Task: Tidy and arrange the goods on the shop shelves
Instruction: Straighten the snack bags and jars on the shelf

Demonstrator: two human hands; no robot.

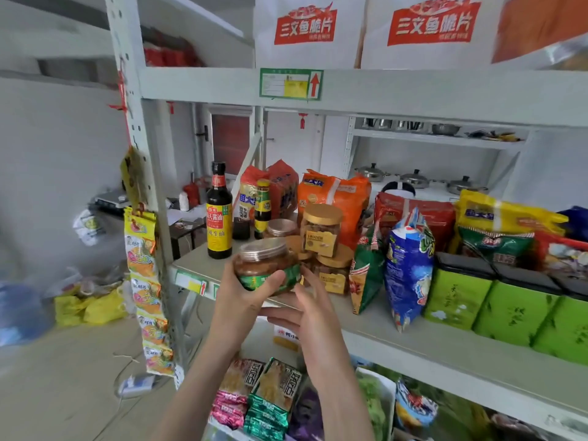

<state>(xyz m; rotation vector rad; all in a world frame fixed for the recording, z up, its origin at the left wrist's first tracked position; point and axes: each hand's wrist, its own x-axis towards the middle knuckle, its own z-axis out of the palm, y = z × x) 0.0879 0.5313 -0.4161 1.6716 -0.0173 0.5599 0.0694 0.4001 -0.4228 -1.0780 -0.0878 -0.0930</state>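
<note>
One green-labelled jar (266, 263) is gripped by the left hand (243, 299) above the grey shelf (413, 342); the right hand (313, 310) is held open beside it. Two dark bottles (219, 214) and three green tins (458, 296) are stood there.

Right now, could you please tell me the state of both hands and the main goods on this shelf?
Held jar: lid on, held at the shelf's front edge.
Left hand: grips the jar.
Right hand: fingers straight, beside the jar.
Soy sauce bottle: upright, capped.
Gold-lidded jar: closed, stacked on other jars.
Blue snack bag: standing on end.
Green tins: upright, lids on.
</note>
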